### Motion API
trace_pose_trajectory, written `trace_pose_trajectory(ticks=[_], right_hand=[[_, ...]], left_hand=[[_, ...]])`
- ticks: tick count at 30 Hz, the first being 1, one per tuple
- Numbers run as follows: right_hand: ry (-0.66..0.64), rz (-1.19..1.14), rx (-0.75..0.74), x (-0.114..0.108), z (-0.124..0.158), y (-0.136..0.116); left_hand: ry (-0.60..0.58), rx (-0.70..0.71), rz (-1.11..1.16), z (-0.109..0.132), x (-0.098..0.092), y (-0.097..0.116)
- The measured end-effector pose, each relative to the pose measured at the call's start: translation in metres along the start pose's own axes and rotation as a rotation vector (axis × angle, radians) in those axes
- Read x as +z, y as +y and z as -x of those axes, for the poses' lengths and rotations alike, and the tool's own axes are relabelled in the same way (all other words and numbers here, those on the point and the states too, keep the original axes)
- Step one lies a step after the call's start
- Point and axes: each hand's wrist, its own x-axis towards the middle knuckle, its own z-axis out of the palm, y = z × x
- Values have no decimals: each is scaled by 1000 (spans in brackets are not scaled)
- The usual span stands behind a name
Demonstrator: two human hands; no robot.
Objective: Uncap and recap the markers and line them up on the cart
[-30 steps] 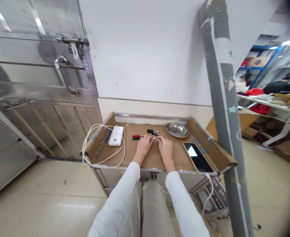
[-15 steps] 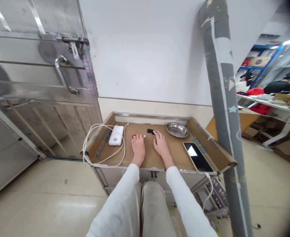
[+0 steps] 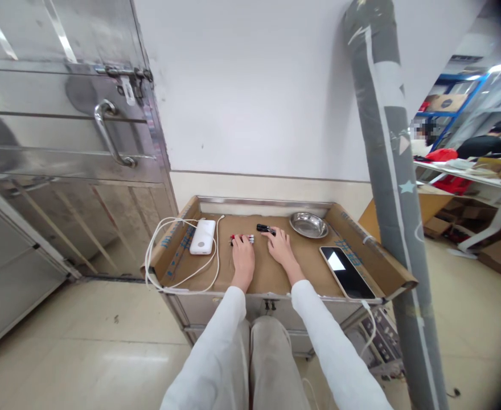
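Note:
My left hand (image 3: 243, 259) is palm down on the cardboard-lined tray top (image 3: 263, 273), its bent fingers closed over small red, white and black cylinders that look like batteries (image 3: 250, 239). Their ends stick out on both sides of the fingertips. To the right, my right hand (image 3: 281, 249) has its thumb and fingers closed at the right end of a short black cylinder, which looks like a small flashlight (image 3: 262, 228). That flashlight lies on the cardboard, its right end partly covered by the fingers. A gap separates the two hands.
A white power bank (image 3: 202, 237) with a looped white cable (image 3: 148, 250) lies at left. The round steel dish (image 3: 309, 225) sits at back right, and a phone (image 3: 346, 272) at front right. A tall wrapped roll (image 3: 398, 171) leans beside the cart. Two people sit far right.
The view has shifted slightly. More of the batteries shows around my left fingers, and my right thumb has come closer to the flashlight.

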Motion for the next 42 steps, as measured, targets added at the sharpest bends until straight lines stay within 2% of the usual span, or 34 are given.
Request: trace_pose_trajectory(ticks=[4, 9, 14, 19, 25, 33, 36, 42], right_hand=[[55, -2, 53, 3, 2, 1], [82, 48, 129, 8, 2, 3], [78, 69, 122, 8, 3, 5], [122, 94, 116, 5, 4, 5], [77, 71, 119, 4, 10, 7], [98, 61, 121, -2, 24, 4], [85, 59, 105, -3, 24, 3], [40, 55, 84, -4, 23, 3]], left_hand=[[-8, -32, 25, 2, -5, 4], [-38, 163, 74, 1, 0, 13], [-67, 228, 69, -5, 8, 19], [-93, 249, 71, -7, 9, 20], [-136, 247, 114, -10, 9, 18], [-141, 242, 126, -13, 10, 19], [-152, 270, 200, -15, 13, 18], [-246, 304, 400, -17, 14, 17]])
